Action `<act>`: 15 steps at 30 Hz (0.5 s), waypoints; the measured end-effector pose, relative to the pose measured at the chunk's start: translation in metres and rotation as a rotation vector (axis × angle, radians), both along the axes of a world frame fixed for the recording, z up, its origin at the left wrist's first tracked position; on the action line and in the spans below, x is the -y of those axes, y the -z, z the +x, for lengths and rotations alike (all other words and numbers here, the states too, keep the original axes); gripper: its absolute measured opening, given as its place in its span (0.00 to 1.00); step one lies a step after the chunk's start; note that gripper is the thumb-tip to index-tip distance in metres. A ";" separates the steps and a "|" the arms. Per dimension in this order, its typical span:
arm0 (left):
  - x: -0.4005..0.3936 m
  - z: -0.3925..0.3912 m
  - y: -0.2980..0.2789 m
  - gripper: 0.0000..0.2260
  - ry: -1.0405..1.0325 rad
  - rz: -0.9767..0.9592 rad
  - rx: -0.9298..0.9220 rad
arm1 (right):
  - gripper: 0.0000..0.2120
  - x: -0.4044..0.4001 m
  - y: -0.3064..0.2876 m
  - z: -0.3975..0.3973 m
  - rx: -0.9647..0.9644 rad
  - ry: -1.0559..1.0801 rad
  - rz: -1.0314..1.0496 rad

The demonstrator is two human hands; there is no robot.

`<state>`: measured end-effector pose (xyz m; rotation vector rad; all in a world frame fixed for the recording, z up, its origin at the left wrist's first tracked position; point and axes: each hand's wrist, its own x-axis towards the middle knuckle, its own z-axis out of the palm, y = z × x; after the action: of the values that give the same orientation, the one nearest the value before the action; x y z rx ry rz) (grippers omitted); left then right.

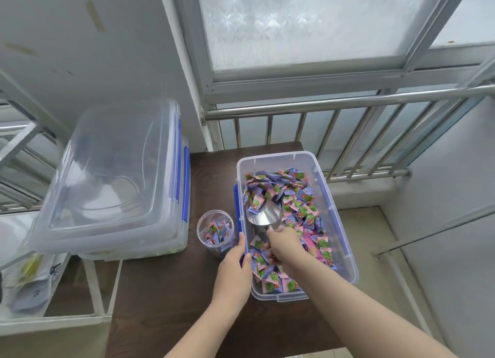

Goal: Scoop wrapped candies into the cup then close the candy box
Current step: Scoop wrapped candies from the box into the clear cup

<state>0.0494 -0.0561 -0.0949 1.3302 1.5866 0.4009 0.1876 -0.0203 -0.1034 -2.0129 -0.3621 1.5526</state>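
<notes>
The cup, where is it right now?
The cup stands on the dark table, just left of the open candy box, with the left hand beside it.

A dark brown wooden table [166, 298] fills the lower middle of the frame. Behind it, across the top, a frosted window [308, 23] in a grey metal frame lets in soft daylight. Below the window a steel railing [348, 102] with upright bars runs toward the right edge. A pale grey wall [80, 50] covers the upper left, marked with a few yellowish stains. At the lower left stands a white metal shelf [99, 288]. The right side shows a light wall [455, 197].
</notes>
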 end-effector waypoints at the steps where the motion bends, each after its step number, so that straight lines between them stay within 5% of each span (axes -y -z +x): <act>1: 0.000 -0.001 0.001 0.24 0.005 0.001 0.001 | 0.09 -0.009 0.003 -0.005 0.003 0.019 0.022; 5: -0.001 -0.002 0.002 0.23 0.005 0.007 0.002 | 0.07 -0.042 0.005 -0.014 -0.061 0.129 0.074; 15: 0.000 -0.001 0.002 0.23 0.001 0.013 0.034 | 0.10 -0.053 0.039 -0.007 -0.077 0.030 0.046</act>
<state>0.0484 -0.0557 -0.0966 1.3270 1.5569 0.4315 0.1808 0.0329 -0.1421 -1.9091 -0.3326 1.5842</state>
